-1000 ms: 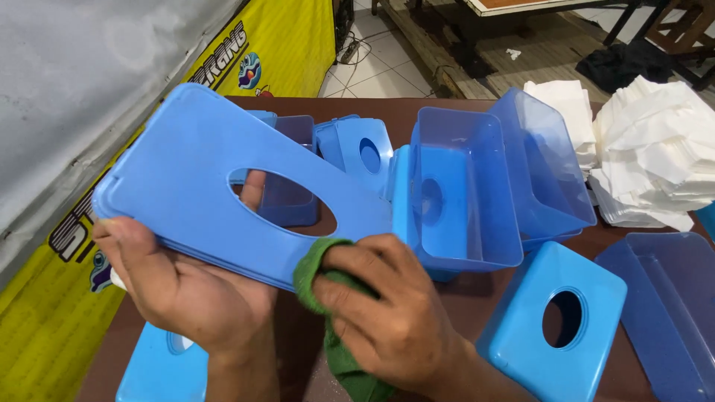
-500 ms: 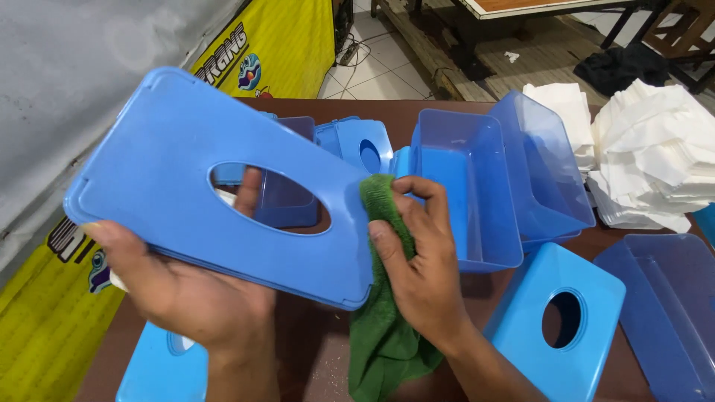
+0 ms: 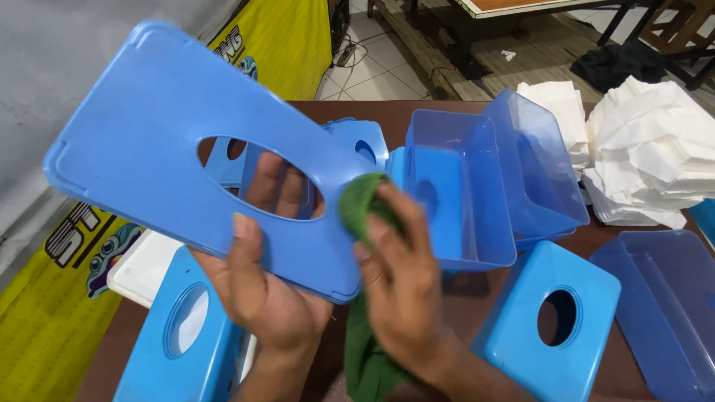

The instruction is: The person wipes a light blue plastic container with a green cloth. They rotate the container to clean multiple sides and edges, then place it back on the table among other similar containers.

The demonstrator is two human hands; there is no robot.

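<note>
Your right hand (image 3: pixel 398 286) is sliding the green cloth (image 3: pixel 360 205) up from the blue lid's (image 3: pixel 156 134) lower edge onto its face, and the lid is tilting higher.

Your left hand (image 3: pixel 261 286) is gripping the lid at 6 o'clock, thumb in front, fingers showing through the oval opening; the right is pressing the bunched cloth at the opening's 3 o'clock end. The lid is being held above the brown surface (image 3: pixel 477 294); it looks light, stiff and slick, so grip its rim. Blue boxes (image 3: pixel 462 193) are standing at 2 o'clock.
</note>
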